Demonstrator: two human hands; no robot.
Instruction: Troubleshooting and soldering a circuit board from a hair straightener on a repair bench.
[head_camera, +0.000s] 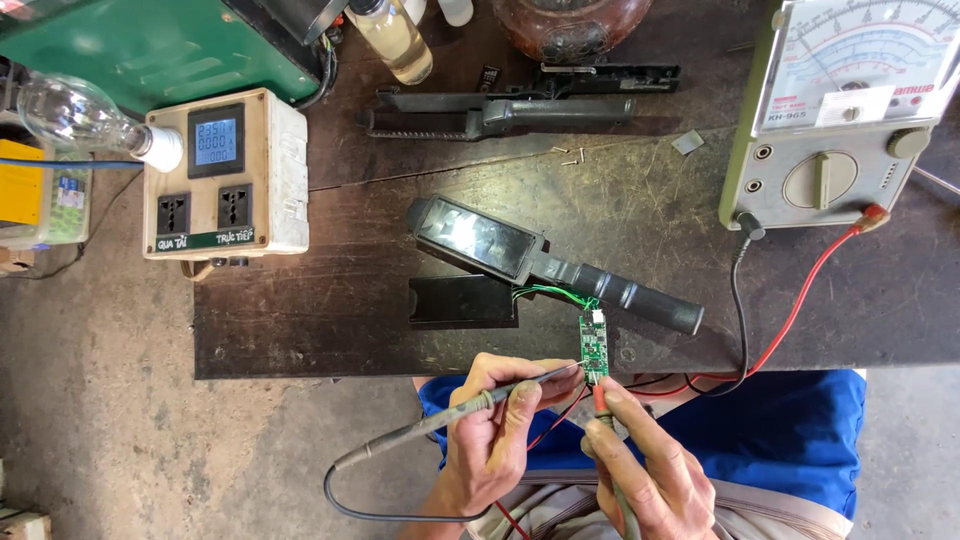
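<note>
The left hand (490, 440) pinches a grey probe (470, 408) and the right hand (645, 470) grips a red-tipped probe (601, 396), both tips touching the small green circuit board (593, 347) just beyond the fingers, wired to the black torch (540, 262) lying farther on the dark bench (300, 320), with the analogue meter (835, 110) far right.

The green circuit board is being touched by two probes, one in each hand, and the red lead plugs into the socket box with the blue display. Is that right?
Not quite. The head view shows the red lead running to the analog multimeter, not the socket box. The left hand and right hand do hold probes on the green circuit board.
</note>
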